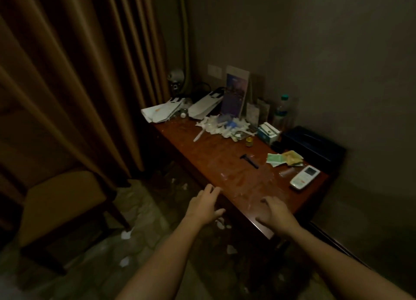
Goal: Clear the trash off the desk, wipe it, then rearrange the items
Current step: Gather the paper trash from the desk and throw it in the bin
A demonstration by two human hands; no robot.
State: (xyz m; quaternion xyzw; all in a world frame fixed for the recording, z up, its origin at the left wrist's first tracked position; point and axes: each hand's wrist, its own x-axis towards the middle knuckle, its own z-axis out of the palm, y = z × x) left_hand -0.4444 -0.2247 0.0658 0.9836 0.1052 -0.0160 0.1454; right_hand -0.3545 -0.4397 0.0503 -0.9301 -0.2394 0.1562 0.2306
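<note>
At the near edge of the desk (225, 167), the left hand (203, 206) and right hand (278, 214) hover, fingers apart and empty. Trash (225, 126) lies heaped toward the far edge. Clearing looks unstarted, so the next move calls for a forward reach to gather it.

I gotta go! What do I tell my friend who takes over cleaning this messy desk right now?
Left hand and right hand: both open, empty, at the near end of the reddish-brown wooden desk.
Trash: heap of crumpled white tissues and wrappers at the far end, white paper bags at the far left corner.
Keepers: black disposable razor mid-desk, green and yellow sachets, white remote control on the right.
Done: nothing; the desk looks smeared.
Left: clear trash, wipe, rearrange.
</note>
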